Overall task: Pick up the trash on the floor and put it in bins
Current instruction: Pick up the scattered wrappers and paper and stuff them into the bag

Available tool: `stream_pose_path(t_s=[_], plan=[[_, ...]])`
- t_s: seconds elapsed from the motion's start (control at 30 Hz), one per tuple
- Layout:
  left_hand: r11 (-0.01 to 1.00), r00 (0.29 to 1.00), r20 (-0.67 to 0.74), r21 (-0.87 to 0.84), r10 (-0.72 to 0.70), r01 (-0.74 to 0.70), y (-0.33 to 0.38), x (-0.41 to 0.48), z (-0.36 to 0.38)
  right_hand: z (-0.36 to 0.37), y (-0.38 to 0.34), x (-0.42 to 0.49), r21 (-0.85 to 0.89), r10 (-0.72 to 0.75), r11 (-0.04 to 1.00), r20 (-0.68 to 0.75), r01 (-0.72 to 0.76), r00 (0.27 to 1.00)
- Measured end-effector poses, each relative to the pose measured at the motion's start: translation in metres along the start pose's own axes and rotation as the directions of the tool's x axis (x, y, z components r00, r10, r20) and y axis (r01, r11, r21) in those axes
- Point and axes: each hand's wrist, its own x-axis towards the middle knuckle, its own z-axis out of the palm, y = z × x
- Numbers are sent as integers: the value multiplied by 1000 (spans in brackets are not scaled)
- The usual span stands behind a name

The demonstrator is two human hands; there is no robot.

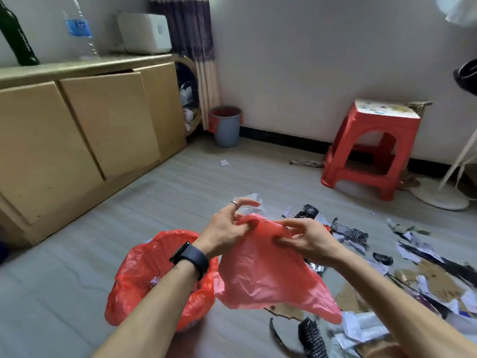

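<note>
Both my hands hold a loose red plastic bag point(268, 275) up in front of me. My left hand point(229, 228), with a ring and a dark wristband, pinches its top edge on the left. My right hand point(307, 236) pinches the same edge on the right. Below my left forearm stands a bin lined with a red bag point(144, 275), with some paper inside. Torn paper, cardboard and black mesh scraps point(413, 267) lie scattered on the floor to the right. A small white paper scrap point(224, 162) lies farther off.
A grey bin with a red liner point(227, 126) stands in the far corner by the curtain. A red plastic stool point(371, 148) is at the back right, a white fan base point(438, 193) beside it. A tan cabinet point(85, 130) runs along the left.
</note>
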Motion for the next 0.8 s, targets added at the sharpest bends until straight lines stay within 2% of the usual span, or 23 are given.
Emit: stream_pose_path(t_s=[0.07,0.13,0.17,0.33,0.47,0.57,0.63,0.7,0.8], plan=[[982,985,136,-141,-103,122,1,-3,-2,-3,9,-2,234,23,972,-53,-10,998],[976,959,234,-107,-159,188,-4,-6,-6,-7,15,-5,432,70,901,-76,-30,995],[980,958,237,-73,-161,183,-8,-6,-6,-9,18,-6,459,70,888,-76,-28,995],[984,988,-34,-95,-151,148,-13,3,-5,-7,27,-7,414,86,905,47,-98,995],[973,970,85,5,-229,229,-16,5,-2,-5,34,-5,395,189,907,-69,-147,980],[921,898,236,-28,-371,388,-12,6,-6,-6,45,-3,355,190,923,-93,-146,977],[894,862,302,-63,-406,443,-15,8,-10,-5,50,-4,311,176,939,-77,-144,981],[911,882,277,-50,-381,409,-23,10,-7,-4,48,-5,288,156,948,-55,-134,986],[967,958,143,96,-250,238,-29,11,3,-4,35,-4,253,119,960,25,-121,993]])
